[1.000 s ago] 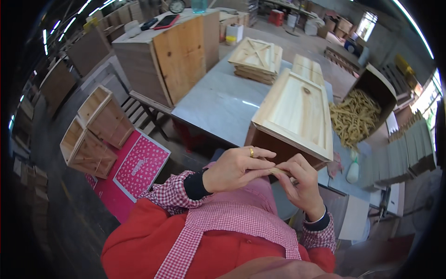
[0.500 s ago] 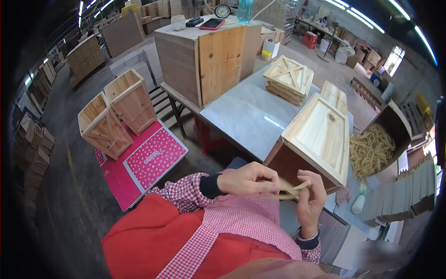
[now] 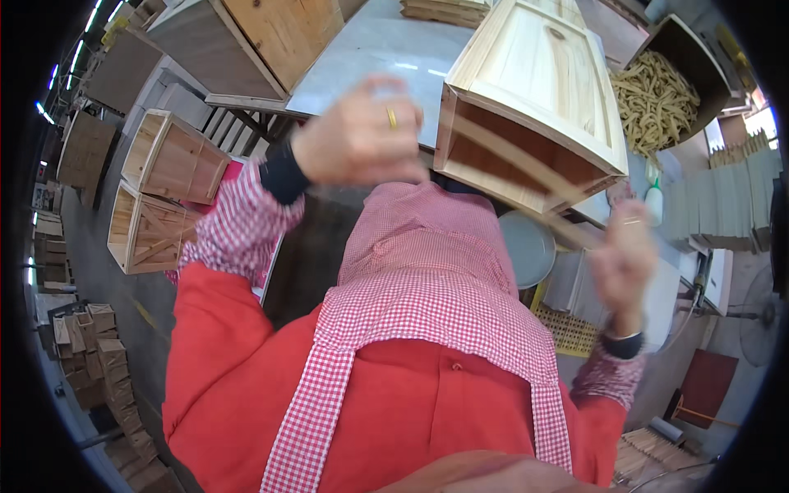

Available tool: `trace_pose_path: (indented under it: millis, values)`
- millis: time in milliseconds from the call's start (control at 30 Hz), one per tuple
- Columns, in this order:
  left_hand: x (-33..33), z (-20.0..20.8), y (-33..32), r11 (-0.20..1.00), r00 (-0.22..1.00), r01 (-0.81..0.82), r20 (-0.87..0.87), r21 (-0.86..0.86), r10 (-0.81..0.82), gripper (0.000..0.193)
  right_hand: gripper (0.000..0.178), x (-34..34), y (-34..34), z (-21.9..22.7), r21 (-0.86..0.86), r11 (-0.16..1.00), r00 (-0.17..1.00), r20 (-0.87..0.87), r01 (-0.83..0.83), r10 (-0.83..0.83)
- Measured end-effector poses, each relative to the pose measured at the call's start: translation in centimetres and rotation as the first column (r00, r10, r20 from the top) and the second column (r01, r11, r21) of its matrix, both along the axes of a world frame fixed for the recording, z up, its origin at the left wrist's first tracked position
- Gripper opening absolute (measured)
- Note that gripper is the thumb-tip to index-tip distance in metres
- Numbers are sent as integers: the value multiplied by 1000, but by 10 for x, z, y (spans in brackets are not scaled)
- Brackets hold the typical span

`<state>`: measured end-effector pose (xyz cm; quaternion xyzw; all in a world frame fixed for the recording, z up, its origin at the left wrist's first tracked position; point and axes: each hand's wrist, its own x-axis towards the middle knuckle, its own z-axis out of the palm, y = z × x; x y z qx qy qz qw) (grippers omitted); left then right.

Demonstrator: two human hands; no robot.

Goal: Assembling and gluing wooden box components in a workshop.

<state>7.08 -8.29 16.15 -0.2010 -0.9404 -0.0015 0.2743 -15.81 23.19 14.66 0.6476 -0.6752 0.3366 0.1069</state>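
Observation:
A tan fabric-like strap (image 3: 518, 160), smeared by motion, runs in a slant across the front of an open wooden box (image 3: 538, 62). My left hand (image 3: 357, 135), blurred and wearing a ring, is closed at the strap's upper end, left of the box; its fingertips are hard to make out. My right hand (image 3: 625, 259), also blurred, is closed on the strap's lower end, right of the box's lower corner. A second length of strap shows just beside the right hand. The box lies on its side, its opening facing me and its panelled pale wood side up.
The box rests on a grey table (image 3: 374, 57). Behind it on the right, a carton (image 3: 707, 70) holds many loose tan straps (image 3: 655, 103). A white bottle (image 3: 653, 204) stands nearby. Two open wooden boxes (image 3: 156, 226) are at left. A round grey stool (image 3: 528, 249) is below the box.
My hands have moved far apart, the left up and leftward, the right down and rightward, drawing the strap out between them. The view has tipped down toward my apron.

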Motion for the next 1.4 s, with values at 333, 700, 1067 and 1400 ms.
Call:
trace_pose_path:
  millis: [333,700,1067,1400]
  values:
    - [1,-110,-54,969,959,-238,139,-72,246,16,13,-84,42,-65,166,962,967,-168,217,-190]
    - [1,-200,-29,883,855,-406,243,-233,458,42,6,-81,6,-156,250,949,932,-348,192,-97]
    - [-18,-158,-20,964,941,-264,227,31,251,31,27,-92,-35,-127,-200,978,979,-183,57,-94]
    - [-127,-6,100,998,990,-2,-143,-55,-6,34,21,-87,-44,-75,-194,976,958,284,95,-37]
